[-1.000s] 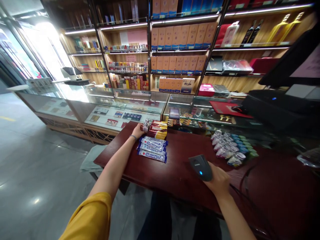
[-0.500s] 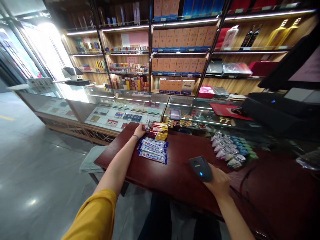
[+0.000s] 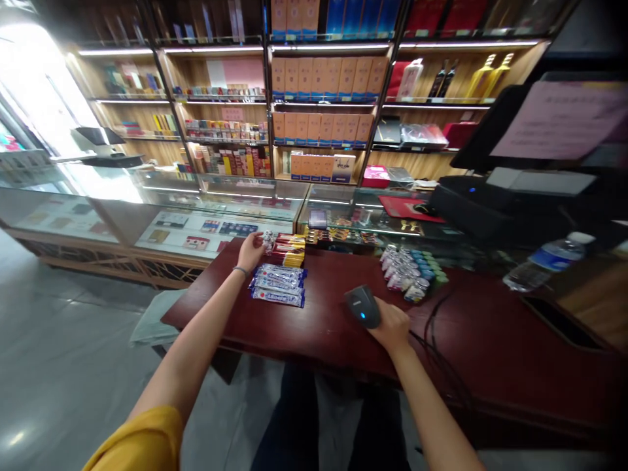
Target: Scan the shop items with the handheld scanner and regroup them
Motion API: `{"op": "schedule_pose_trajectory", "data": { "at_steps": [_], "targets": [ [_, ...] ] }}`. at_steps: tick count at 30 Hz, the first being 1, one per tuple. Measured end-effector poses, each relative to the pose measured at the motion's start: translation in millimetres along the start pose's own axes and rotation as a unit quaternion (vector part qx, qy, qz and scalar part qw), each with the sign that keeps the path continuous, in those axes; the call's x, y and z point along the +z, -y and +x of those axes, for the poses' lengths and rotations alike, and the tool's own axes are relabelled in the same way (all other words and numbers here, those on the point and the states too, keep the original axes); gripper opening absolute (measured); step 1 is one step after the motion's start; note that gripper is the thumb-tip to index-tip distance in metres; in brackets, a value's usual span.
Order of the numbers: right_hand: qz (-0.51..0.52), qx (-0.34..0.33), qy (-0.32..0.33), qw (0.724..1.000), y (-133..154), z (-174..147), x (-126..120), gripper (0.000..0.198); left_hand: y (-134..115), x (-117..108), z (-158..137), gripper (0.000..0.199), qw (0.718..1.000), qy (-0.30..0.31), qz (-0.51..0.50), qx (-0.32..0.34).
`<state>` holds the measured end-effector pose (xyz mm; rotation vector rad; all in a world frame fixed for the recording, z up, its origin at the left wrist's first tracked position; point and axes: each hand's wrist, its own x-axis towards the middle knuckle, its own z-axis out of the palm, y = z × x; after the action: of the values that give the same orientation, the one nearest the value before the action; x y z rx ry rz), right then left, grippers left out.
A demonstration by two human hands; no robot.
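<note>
My right hand (image 3: 394, 327) is wrapped around a dark barcode scanner (image 3: 362, 307) with a lit blue light, held above the front of the dark red wooden table (image 3: 318, 333). My left hand (image 3: 250, 252) is at the table's far left, its fingers apart beside a small group of shiny silver-wrapped items (image 3: 267, 241). Their kind is too small to make out. Red and yellow packaged sticks (image 3: 289, 250) lie just right of them. Nearer to me are several blue and white wrapped bars (image 3: 277, 284).
Rows of small containers (image 3: 405, 271) stand on the table's right side, with a cable (image 3: 434, 320) in front. A water bottle (image 3: 549, 261) and black checkout equipment (image 3: 510, 196) are farther right. Glass display cases (image 3: 216, 209) border the table's back; a padded stool (image 3: 157, 317) is at left.
The view has turned to the right, bringing the water bottle into sight. My left hand's fingers have lifted and spread beside the silver-wrapped items. The scanner stays in my right hand.
</note>
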<state>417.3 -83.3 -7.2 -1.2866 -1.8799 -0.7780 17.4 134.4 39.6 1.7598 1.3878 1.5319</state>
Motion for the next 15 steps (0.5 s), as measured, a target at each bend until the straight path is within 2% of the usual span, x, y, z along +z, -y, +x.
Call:
{"op": "schedule_pose_trajectory", "data": {
  "at_steps": [4,8,15],
  "targets": [
    [-0.012,0.036,0.038,0.999,-10,-1,-11,0.033,-57,23,-25,0.041,0.998,0.002,-0.03,0.055],
    [-0.027,0.053,0.034,0.998,-29,-9,-26,0.037,-107,63,-52,0.04,0.993,0.048,-0.079,0.067],
    [-0.076,0.091,0.045,0.992,-74,-32,-66,0.039,-150,158,-107,0.04,0.975,0.142,-0.16,0.052]
  ]
}}
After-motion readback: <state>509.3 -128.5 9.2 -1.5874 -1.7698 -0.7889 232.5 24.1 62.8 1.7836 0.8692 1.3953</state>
